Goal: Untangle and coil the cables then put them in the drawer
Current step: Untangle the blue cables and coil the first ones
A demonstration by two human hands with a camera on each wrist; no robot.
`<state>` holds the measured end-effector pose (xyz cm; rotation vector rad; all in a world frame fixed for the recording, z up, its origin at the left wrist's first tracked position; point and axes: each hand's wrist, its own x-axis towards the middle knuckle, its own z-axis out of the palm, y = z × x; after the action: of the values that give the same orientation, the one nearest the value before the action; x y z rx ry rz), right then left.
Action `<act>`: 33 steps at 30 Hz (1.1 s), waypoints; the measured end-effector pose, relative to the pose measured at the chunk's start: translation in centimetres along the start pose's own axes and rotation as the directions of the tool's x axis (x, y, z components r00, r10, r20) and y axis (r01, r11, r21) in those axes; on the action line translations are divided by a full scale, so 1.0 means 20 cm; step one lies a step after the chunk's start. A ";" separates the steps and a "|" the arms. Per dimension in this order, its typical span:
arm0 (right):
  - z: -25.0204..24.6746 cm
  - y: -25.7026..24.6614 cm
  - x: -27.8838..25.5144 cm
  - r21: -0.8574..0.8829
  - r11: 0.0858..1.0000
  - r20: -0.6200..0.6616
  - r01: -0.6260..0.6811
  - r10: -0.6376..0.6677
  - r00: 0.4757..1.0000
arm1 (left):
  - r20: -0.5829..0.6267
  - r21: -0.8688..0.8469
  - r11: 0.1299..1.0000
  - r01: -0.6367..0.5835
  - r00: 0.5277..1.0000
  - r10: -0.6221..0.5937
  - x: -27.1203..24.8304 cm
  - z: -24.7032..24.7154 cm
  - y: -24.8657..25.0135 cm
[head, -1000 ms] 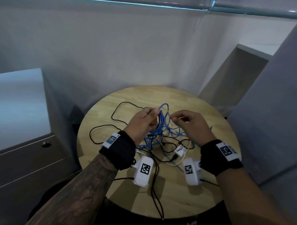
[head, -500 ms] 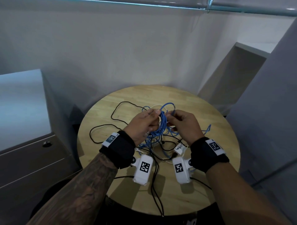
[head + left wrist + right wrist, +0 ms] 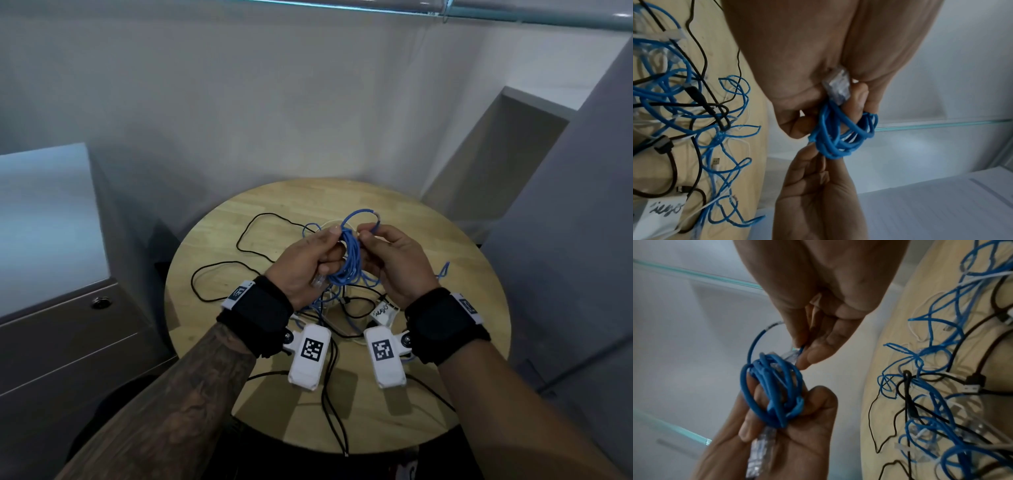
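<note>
While both hands work at the centre of the head view, a blue cable coil (image 3: 349, 260) hangs between them above the round wooden table (image 3: 445, 349).

The coil's loops wrap the curled fingers of the left hand (image 3: 308, 267), which grasps it with 1 clear plug (image 3: 837, 87) pressed against the palm; the right hand (image 3: 394, 263) pinches the cable's other end just behind a 2nd clear plug (image 3: 790, 356), right beside the coil, with a short arc of blue cable rising above both hands. Below them, at the middle of the table, lies a tangle of blue, black and white cables (image 3: 346, 308), with a labelled white tag (image 3: 383, 311) at its right. A grey drawer cabinet (image 3: 68, 342) stands at the left edge of the frame.
</note>
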<state>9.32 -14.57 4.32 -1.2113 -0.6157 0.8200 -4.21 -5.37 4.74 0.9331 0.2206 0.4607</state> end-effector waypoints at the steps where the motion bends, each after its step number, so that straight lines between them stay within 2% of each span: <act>1: 0.01 0.00 -0.01 0.010 1.000 0.016 -0.015 0.015 1.000 | 0.002 0.005 1.000 -0.004 1.000 0.004 0.00 0.01 0.01; 7: 0.05 0.02 -0.04 -0.062 0.996 -0.039 0.071 -0.074 0.997 | 0.019 0.046 0.998 -0.046 0.999 0.045 -0.02 0.02 0.01; 11: 0.05 0.03 -0.04 0.006 1.000 -0.045 0.009 -0.008 0.999 | -0.068 0.075 0.996 -0.056 0.996 0.061 -0.02 0.02 -0.01; 14: 0.06 0.02 -0.04 -0.037 0.999 -0.031 -0.005 0.004 1.000 | -0.108 0.096 0.994 -0.054 0.992 0.064 -0.02 -0.01 -0.01; 19: 0.09 -0.01 -0.08 -0.096 0.995 0.098 -0.014 0.024 0.995 | -0.089 0.109 0.993 -0.038 0.995 0.048 -0.02 -0.03 0.00; 22: 0.11 0.00 -0.11 -0.274 0.959 0.254 0.072 0.001 0.967 | -0.123 0.105 0.994 -0.025 0.992 0.038 -0.01 -0.05 0.00; 24: 0.12 0.02 -0.12 -0.374 0.913 0.262 0.159 -0.060 0.963 | -0.118 0.120 0.993 -0.014 0.993 0.028 -0.01 -0.06 -0.01; 27: 0.12 -0.02 -0.11 -0.304 0.931 0.188 0.202 -0.149 0.971 | -0.094 0.121 0.992 -0.024 0.995 0.035 -0.01 -0.06 -0.01; 28: 0.11 -0.03 -0.10 -0.330 0.915 0.165 0.231 -0.185 0.969 | -0.077 0.114 0.993 -0.028 0.996 0.037 -0.01 -0.05 -0.01; 31: 0.05 -0.07 -0.08 -0.481 0.787 0.131 0.387 -0.372 0.919 | -0.045 0.158 0.987 -0.033 0.998 0.040 -0.02 -0.04 -0.01; 33: 0.03 -0.08 -0.07 -0.512 0.737 0.130 0.440 -0.440 0.888 | -0.051 0.243 0.970 -0.007 0.999 0.020 -0.02 -0.01 -0.02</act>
<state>8.44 -15.70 6.09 -1.4764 -1.1342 0.2364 -4.53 -5.71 4.27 1.1634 0.3242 0.4785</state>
